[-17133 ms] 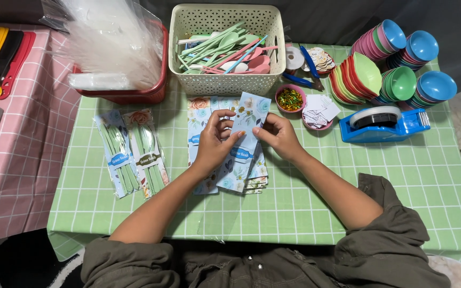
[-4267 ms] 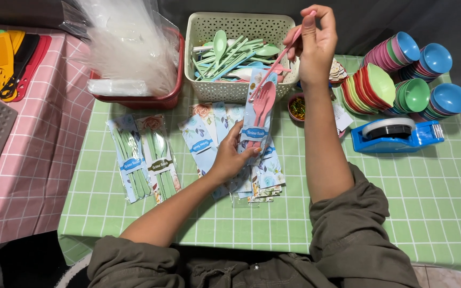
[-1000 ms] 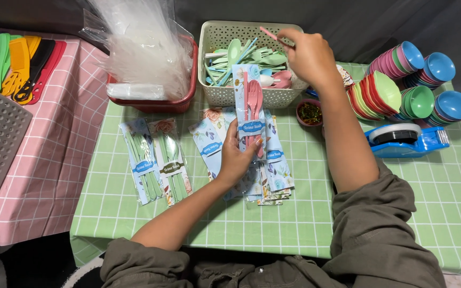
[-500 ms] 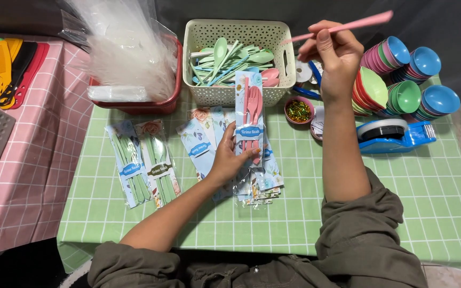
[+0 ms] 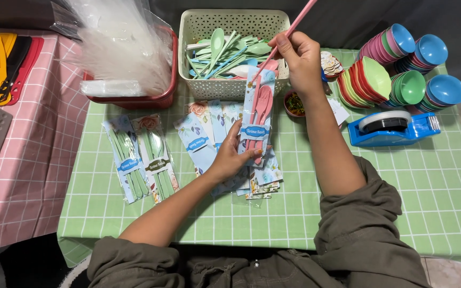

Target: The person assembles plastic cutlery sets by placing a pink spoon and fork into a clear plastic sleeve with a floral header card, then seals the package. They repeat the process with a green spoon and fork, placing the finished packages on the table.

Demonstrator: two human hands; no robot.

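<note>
Pink stick: a long thin pink plastic chopstick [image 5: 288, 36] is pinched in the right hand [image 5: 300, 56], tilted, its lower tip at the mouth of the packet.
Right hand: fingers clenched round the chopstick, raised over the front rim of the cream basket [image 5: 196, 32] full of green and pink cutlery.
Left hand: left hand [image 5: 230, 159] props up the clear packet [image 5: 258, 114], thumb and fingers grasping its lower end; a pink spoon and fork already sit inside.
Packet position: it stands over the heap of empty printed sleeves [image 5: 209, 141] on the green checked cloth [image 5: 348, 213], just in front of the basket.
Doing it well, in my judgement: keep the packet mouth open and steady, line the stick up with the spoon and fork, and slide it down straight so the tip does not catch the film.
Since half a second ago: the chopstick was held high and away to the right; now its tip has come down to the packet, while the left hand's hold looks unchanged.
Nearby: two filled green packets [image 5: 140, 157] lie to the left; stacked bowls [image 5: 401, 69] and a blue tape dispenser [image 5: 390, 128] sit to the right.
</note>
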